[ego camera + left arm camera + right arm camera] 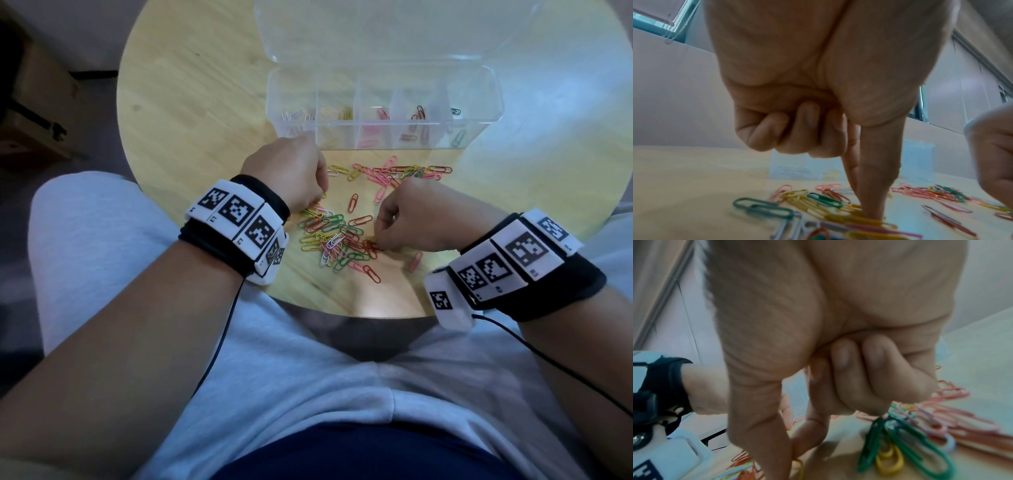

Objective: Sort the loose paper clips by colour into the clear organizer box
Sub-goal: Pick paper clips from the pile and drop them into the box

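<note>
Both hands work the loose pile: left hand (291, 171) with thumb and forefinger pinched down onto a yellow clip (857, 219), other fingers curled; right hand (411, 219) likewise tip-to-tip at another yellow clip (798, 467), though whether either is truly gripped, cannot tell; most paper clips (339, 236) lie mixed on the counter (205, 102), a second scatter near the organizer box (383, 113); box open, compartments left to right holding few white, yellow, pink, red, green; judged early, bulk unsorted.
</note>
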